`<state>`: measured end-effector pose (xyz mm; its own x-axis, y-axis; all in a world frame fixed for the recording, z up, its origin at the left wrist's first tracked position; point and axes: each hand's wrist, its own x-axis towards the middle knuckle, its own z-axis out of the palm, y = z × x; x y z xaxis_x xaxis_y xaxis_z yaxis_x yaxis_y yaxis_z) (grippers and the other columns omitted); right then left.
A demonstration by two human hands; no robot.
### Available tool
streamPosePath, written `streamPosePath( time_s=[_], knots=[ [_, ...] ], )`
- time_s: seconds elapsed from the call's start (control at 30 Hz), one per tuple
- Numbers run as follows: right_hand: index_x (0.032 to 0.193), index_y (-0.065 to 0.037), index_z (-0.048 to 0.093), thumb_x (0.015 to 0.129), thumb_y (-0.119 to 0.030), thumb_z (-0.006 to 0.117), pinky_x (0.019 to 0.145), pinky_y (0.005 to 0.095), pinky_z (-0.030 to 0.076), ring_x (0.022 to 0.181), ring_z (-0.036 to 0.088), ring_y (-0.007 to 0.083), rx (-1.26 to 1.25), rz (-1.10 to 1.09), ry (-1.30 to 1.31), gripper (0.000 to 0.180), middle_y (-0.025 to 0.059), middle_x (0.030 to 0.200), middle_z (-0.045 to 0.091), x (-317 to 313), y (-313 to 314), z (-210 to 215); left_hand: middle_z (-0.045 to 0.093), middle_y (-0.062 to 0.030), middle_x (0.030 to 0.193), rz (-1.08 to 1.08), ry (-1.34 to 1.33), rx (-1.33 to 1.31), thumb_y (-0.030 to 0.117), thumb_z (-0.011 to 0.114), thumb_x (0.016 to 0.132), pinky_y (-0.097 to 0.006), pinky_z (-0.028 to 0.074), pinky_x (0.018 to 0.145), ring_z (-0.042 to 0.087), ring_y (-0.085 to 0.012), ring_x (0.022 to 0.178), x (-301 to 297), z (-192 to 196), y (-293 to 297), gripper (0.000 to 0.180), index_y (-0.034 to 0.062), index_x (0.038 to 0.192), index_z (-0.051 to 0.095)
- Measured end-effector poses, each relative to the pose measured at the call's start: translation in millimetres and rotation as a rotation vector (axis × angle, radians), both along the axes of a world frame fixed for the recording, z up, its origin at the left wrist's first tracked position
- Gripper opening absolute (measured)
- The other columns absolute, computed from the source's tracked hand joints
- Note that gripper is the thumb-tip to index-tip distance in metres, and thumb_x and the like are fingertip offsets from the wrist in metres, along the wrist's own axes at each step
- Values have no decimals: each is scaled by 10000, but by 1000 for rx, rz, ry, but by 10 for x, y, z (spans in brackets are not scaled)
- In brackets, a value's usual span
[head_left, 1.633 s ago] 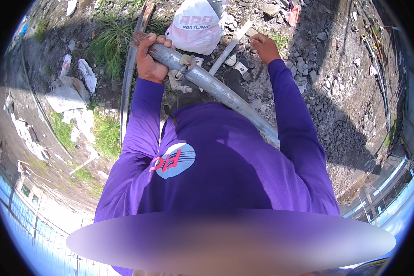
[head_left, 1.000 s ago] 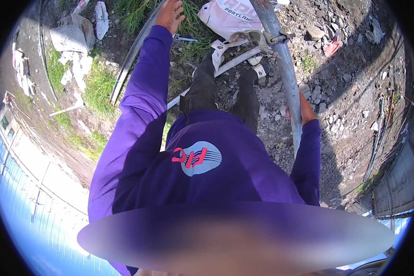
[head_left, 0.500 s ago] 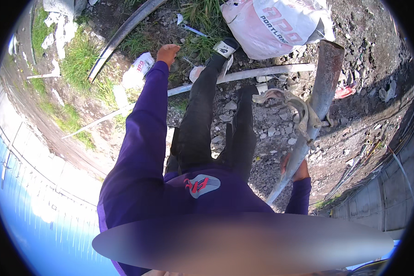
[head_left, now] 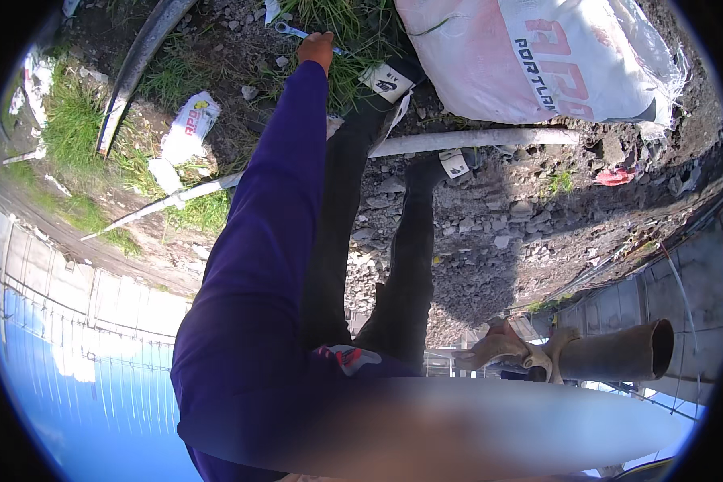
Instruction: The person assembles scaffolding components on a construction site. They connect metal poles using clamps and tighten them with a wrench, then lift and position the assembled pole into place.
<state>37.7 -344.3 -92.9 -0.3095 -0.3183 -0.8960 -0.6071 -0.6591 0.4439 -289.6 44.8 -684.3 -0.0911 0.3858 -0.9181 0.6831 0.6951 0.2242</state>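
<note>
My left hand reaches down to the grass with its fingers closed around the shaft of a metal wrench. The wrench's ring end sticks out to the left of my fingers and a short piece to the right. At the lower right, a rusty metal pipe lies almost level in the view, raised off the ground, its hollow end pointing right. A worn scaffold clamp sits around it. The pipe's other end disappears behind a blurred patch; my right hand is hidden.
A big white cement sack lies beyond my feet. A pale pole crosses the ground by my shoes. To the left are a crumpled white bag and a curved dark strip. Rubble covers the ground; a block wall stands at right.
My left hand has moved to the wrench and closed on it. The pipe with its clamp has swung from upright in view to nearly level at lower right, and my right hand has gone from sight.
</note>
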Motion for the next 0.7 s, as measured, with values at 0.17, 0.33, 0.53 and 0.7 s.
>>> streamPosePath(
  time_s=[0.17,0.33,0.53,0.7],
  knots=[
    [764,-7,621,1037,-650,320,521,358,495,510,609,271,-40,7,17,760,177,613,642,-23,86,-99,553,-209,1441,262,-55,-13,348,630,1005,-585,508,1017,565,-389,1270,-50,-137,-8,476,89,1403,593],
    [779,-8,623,1036,-640,336,512,351,492,508,609,265,-26,2,4,740,173,612,642,-37,57,-20,687,-175,1226,298,-35,228,251,678,973,-516,556,864,669,-310,1045,-247,-96,44,336,104,1274,701],
    [797,-8,625,1035,-628,354,502,342,489,505,609,259,90,-44,-39,717,167,611,642,-183,-166,-49,722,-30,918,163,-112,190,114,670,949,-315,536,664,632,-110,756,-493,1386,143,195,69,1105,778],
    [890,-2,624,1042,-588,344,493,330,484,503,609,244,257,-33,-145,667,159,619,639,-352,-422,-23,694,-3,916,-61,-275,98,96,669,949,-261,523,711,615,-69,799,-421,3463,-6,156,44,1073,748]
  ],
)
